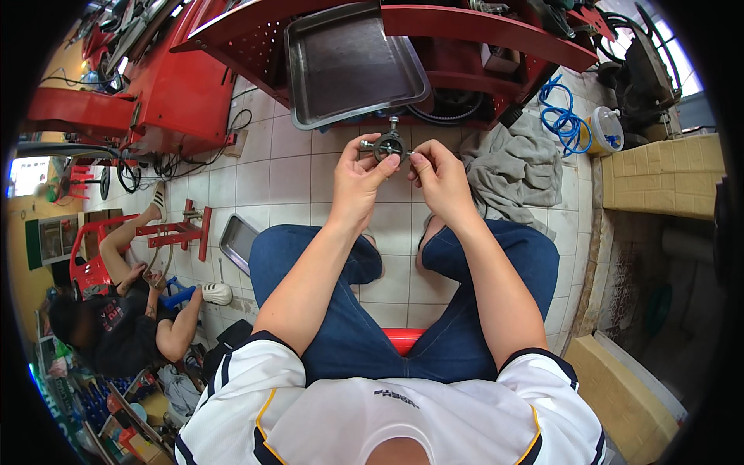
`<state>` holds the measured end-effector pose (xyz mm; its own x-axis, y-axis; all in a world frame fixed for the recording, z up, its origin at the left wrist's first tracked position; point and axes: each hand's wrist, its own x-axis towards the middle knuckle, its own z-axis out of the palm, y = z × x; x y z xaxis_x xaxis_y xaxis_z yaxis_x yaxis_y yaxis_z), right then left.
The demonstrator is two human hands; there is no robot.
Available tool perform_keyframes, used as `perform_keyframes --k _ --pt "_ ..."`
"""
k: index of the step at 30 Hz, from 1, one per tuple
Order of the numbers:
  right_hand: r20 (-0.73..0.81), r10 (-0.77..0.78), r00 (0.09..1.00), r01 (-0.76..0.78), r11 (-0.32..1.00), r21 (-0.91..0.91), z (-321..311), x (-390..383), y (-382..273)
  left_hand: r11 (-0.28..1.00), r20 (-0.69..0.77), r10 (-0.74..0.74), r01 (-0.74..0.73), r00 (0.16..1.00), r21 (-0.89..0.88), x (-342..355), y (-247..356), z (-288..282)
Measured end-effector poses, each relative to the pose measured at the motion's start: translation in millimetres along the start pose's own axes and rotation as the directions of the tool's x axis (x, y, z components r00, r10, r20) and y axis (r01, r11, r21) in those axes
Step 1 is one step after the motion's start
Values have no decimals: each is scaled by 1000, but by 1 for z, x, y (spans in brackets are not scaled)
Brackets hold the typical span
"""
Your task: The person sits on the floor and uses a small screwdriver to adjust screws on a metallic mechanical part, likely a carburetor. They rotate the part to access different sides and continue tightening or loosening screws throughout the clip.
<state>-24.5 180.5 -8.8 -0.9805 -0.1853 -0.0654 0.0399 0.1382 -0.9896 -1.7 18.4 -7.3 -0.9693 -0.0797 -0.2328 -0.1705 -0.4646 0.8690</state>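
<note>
A dark metal ring (pixel 390 136) with bolts sticking out around it is held up over the floor, in front of my knees. My left hand (pixel 355 184) grips it from the left, thumb on its near edge and fingers behind. One bolt (pixel 394 122) points away from me at the far side. On the right side, my right hand (pixel 446 182) pinches the end of another bolt between thumb and forefinger. The ring's underside and part of its inside are hidden by my fingers.
Beyond my hands a metal tray (pixel 353 70) leans by a red cart (pixel 480 35). A grey cloth (pixel 515 167), blue hose (pixel 564 124) and white bucket (pixel 603 130) lie to the right. Left are a smaller tray (pixel 239 242), a red stand (pixel 178 231) and a seated person (pixel 116 329).
</note>
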Motion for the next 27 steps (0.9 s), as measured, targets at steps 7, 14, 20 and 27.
perform_keyframes --k 7,14,20,27 --pt "2 -40 999 40 997 -68 -4 1 1 1000 -14 5 -5 1000 -20 -1 0 3" --pt "56 -18 998 18 1000 -3 -7 2 3 997 9 50 -49 999 -58 -1 -1 4" --pt "71 43 997 -46 998 45 -8 4 4 998 39 15 -12 999 -62 -1 0 3" --pt "121 185 975 -197 975 100 -9 4 -2 999 20 -20 21 1000 -36 -3 0 4"
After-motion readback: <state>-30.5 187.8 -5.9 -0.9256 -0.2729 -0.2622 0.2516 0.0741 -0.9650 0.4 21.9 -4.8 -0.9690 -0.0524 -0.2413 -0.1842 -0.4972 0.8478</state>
